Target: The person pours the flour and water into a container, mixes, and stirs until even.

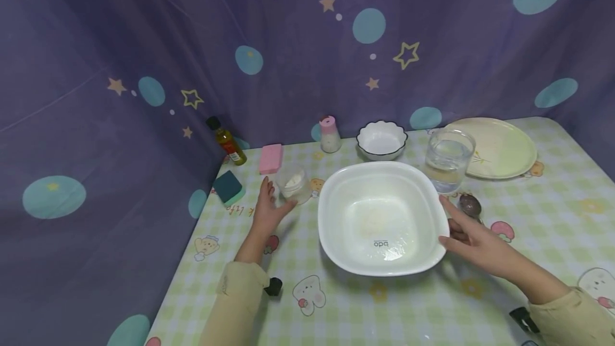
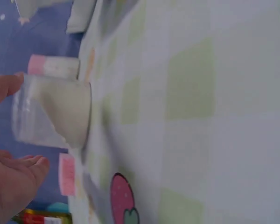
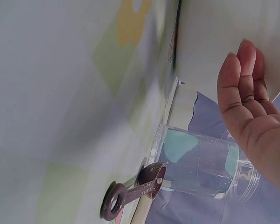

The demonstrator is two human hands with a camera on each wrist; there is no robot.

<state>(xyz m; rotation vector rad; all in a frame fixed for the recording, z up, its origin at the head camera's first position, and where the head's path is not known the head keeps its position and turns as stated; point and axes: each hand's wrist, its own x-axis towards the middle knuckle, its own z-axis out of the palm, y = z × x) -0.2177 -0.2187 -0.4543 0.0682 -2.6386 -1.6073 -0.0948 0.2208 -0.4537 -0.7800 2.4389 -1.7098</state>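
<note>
In the head view, a white plastic basin [image 1: 384, 218] sits in the middle of the table. My right hand [image 1: 485, 244] holds its right rim, thumb at the edge and several fingers against the outer wall. A clear cup of white powder [image 1: 294, 183] stands left of the basin. Beside that cup is my left hand [image 1: 270, 212], thumb and fingers spread on either side; the left wrist view shows the cup [image 2: 60, 109] upright between them. Whether a fingertip touches it, I cannot tell. A brown measuring spoon [image 3: 142, 189] lies near a glass jug of water [image 3: 200, 161].
Behind the basin stand a pink-capped shaker [image 1: 330, 135], a scalloped white bowl [image 1: 381, 140] and a large oval plate [image 1: 509, 148]. At left are an oil bottle [image 1: 228, 143], a pink block [image 1: 271, 158] and a green sponge [image 1: 228, 188]. A purple curtain [image 1: 298, 95] borders the table.
</note>
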